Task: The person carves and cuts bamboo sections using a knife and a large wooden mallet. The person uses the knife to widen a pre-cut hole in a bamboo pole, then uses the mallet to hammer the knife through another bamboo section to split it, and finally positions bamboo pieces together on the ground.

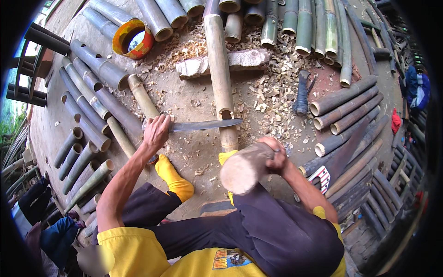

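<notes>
My left hand (156, 131) grips the handle of a long steel blade (207, 124). The blade lies flat across a pale bamboo pole (219, 74), right at a notch cut into its near part. The pole rests on a rough wooden block (249, 59) and runs toward my feet. My right hand (276, 156) holds a thick wooden mallet (243, 168), lifted just right of the pole's near end. My yellow-socked foot (173, 177) sits on the ground below the blade handle.
Cut bamboo tubes lie in rows at left (87, 92), along the top (314, 27) and at right (344, 108). An orange-yellow round container (133, 39) stands at upper left. A dark-handled tool (302, 92) and a saw (337, 159) lie at right among wood chips.
</notes>
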Available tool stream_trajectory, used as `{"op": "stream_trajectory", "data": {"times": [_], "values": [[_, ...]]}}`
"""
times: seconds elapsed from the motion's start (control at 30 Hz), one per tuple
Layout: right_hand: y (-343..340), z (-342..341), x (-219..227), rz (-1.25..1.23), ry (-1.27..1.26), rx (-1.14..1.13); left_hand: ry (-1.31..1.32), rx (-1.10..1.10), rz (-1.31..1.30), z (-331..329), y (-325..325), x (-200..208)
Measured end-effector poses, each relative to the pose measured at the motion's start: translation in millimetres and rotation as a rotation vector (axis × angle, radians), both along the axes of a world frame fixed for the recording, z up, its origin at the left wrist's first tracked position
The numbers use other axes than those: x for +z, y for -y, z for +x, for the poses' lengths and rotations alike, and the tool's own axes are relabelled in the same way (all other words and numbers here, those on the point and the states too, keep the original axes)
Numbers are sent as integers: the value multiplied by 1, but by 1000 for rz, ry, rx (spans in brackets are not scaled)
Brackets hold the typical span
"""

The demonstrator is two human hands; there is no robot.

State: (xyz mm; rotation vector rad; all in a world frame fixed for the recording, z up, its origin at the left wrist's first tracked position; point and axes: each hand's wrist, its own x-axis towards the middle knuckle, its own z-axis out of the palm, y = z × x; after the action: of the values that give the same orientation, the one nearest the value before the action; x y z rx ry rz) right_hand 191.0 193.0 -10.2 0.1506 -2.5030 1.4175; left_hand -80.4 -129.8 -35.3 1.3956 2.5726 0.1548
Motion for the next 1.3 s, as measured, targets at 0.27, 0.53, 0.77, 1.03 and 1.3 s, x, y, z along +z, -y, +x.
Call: {"op": "stream_trajectory", "data": {"times": [0.27, 0.53, 0.77, 1.03, 1.3], "values": [[42, -32, 27, -293, 354, -459, 1070, 789, 149, 19, -61, 31], [44, -20, 69, 24, 426, -316, 1417, 377, 692, 104, -168, 84], [-138, 19, 36, 255, 299, -1132, 522, 504, 569, 83, -111, 37], [-210, 53, 1, 651, 844, -1398, 396, 757, 461, 74, -20, -26], [-131, -51, -35, 357, 813, -945, 413, 650, 487, 93, -49, -22]]}}
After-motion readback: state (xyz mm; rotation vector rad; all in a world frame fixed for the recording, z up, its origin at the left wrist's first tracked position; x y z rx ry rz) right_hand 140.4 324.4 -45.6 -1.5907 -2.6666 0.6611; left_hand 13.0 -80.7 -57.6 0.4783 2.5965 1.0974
